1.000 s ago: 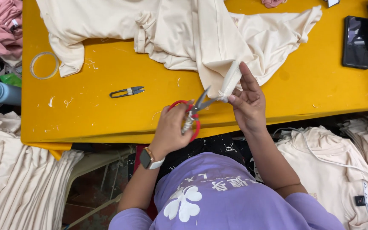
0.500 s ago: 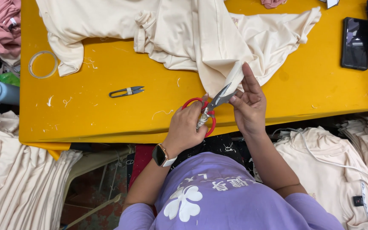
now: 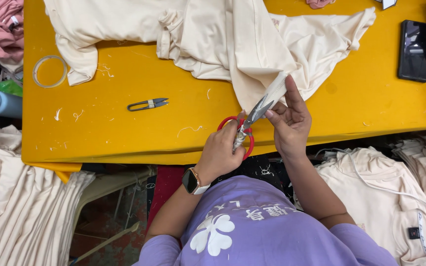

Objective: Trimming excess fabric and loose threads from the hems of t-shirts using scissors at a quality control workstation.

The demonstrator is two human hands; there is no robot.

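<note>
Left hand (image 3: 221,152) grip clamped on red scissors (image 3: 245,129); right hand (image 3: 289,120) pinches cream garment (image 3: 252,54) edge at 12 o'clock. Blades apparently near fingertips: slip risks cut.

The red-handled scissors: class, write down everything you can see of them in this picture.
The red-handled scissors have red loop handles and grey metal blades. The left hand grips the handles at the near edge of the yellow table. The blades point up and to the right, slightly parted, meeting a cream strip of fabric that the right hand holds up.
</note>
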